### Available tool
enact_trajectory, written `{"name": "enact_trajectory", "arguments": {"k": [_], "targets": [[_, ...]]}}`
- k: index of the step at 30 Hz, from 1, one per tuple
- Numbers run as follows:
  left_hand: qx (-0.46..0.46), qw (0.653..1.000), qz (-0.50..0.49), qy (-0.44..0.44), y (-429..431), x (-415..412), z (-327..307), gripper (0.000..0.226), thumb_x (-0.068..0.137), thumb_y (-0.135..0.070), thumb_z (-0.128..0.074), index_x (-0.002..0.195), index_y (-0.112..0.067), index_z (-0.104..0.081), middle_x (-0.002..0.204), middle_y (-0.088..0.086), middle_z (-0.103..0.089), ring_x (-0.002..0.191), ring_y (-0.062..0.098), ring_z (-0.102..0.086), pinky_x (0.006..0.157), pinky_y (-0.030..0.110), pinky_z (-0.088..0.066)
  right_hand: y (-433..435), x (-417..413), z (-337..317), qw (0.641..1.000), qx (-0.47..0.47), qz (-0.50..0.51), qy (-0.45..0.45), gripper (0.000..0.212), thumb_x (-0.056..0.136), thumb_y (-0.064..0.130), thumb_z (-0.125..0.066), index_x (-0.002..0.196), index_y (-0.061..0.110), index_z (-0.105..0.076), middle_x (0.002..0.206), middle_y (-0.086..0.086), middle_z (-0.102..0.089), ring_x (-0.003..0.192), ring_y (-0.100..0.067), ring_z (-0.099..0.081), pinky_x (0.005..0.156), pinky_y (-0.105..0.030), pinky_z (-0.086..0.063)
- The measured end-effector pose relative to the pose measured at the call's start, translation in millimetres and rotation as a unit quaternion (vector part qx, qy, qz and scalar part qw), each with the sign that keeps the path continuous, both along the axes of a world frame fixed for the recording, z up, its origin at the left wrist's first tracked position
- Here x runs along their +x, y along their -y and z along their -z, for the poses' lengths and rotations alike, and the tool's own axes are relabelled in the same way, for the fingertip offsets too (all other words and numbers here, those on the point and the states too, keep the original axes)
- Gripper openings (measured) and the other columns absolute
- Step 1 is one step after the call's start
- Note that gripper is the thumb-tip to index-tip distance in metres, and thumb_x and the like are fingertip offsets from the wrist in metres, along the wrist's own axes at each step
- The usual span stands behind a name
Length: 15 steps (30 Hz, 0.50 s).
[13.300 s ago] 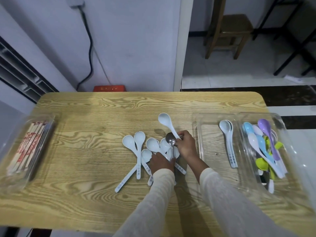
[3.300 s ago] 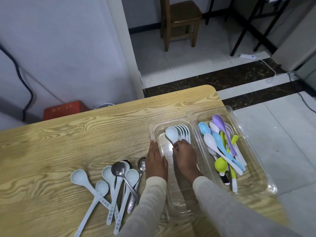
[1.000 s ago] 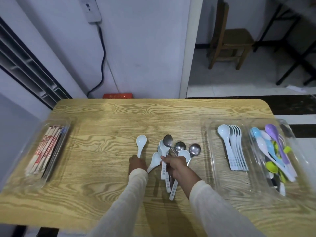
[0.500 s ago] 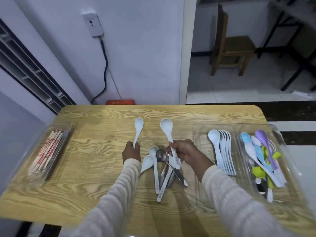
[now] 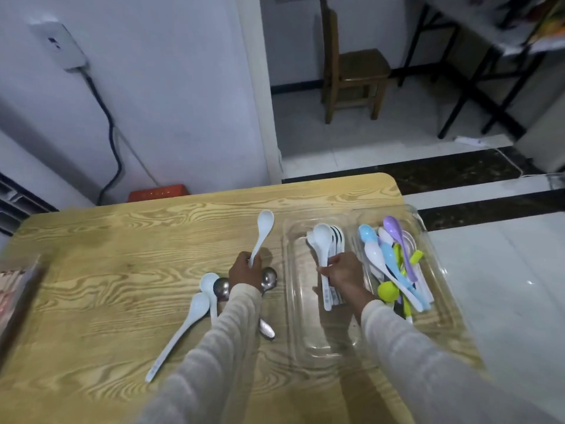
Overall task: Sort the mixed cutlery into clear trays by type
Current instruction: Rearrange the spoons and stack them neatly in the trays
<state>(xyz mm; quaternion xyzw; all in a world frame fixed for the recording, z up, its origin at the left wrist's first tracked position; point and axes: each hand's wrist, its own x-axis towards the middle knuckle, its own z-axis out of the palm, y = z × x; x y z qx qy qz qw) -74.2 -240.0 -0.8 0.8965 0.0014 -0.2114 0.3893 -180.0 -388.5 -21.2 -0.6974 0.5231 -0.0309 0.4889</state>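
My left hand [image 5: 244, 270] grips a white soup spoon [image 5: 262, 231] by its handle, bowl pointing away, above the loose pile. My right hand [image 5: 344, 270] holds another white spoon [image 5: 323, 240] over the stack of white spoons in the near clear tray [image 5: 298, 316]. Two white spoons [image 5: 195, 307] and metal spoons [image 5: 221, 289] lie on the wooden table [image 5: 107, 270] by my left wrist. The far clear tray [image 5: 440, 286] holds several coloured plastic spoons [image 5: 394, 264].
A tray of chopsticks [image 5: 15, 289] sits at the table's left edge, mostly cut off. Beyond the table are a white wall, a red box [image 5: 157, 191] on the floor and a wooden chair [image 5: 351, 75].
My right hand has carried its white spoon rightward from the pile into the white-spoon tray. My left hand still holds its spoon, now nearer the trays. The camera has swung right.
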Motion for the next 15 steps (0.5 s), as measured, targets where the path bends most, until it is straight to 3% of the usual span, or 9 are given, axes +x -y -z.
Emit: {"name": "enact_trajectory", "arguments": {"k": [2,5,10,15], "targets": [[-0.011,1.0,-0.002,0.003,7,-1,2,0.014,0.095,-0.021,-0.044,0.089,-0.009,-0.048,0.086,0.008,-0.054,0.077,0.022,-0.048,0.067,0.025,-0.032,-2,1,8,1.0,-0.013,-0.016,-0.013,0.027,0.074,0.016,-0.079,0.095,0.004,-0.067,0.096,-0.01,-0.067,0.089,-0.022,-0.064,0.071,-0.023,-0.046],[-0.018,1.0,-0.003,0.008,14,2,6,0.014,0.095,-0.02,-0.046,0.087,-0.009,-0.048,0.083,0.009,-0.054,0.073,0.023,-0.049,0.065,0.027,-0.036,-6,8,18,0.999,-0.031,-0.019,-0.029,0.021,0.078,0.011,-0.075,0.096,0.005,-0.064,0.093,-0.006,-0.064,0.076,-0.015,-0.06,0.053,-0.017,-0.038],[-0.009,1.0,0.004,0.01,17,12,9,0.013,0.095,-0.02,-0.047,0.087,-0.01,-0.048,0.084,0.009,-0.054,0.076,0.023,-0.047,0.066,0.024,-0.03,-8,17,33,0.992,-0.107,-0.03,-0.053,0.018,0.08,0.012,-0.072,0.093,0.006,-0.061,0.094,-0.011,-0.067,0.088,-0.027,-0.063,0.072,-0.03,-0.048],[-0.004,1.0,0.015,0.018,24,21,12,0.009,0.095,-0.018,-0.048,0.09,-0.011,-0.051,0.084,0.008,-0.052,0.076,0.021,-0.044,0.058,0.023,-0.022,-11,22,40,0.987,-0.147,-0.029,-0.055,0.028,0.08,0.016,-0.072,0.099,0.011,-0.052,0.096,-0.008,-0.065,0.09,-0.028,-0.063,0.075,-0.034,-0.048]]}}
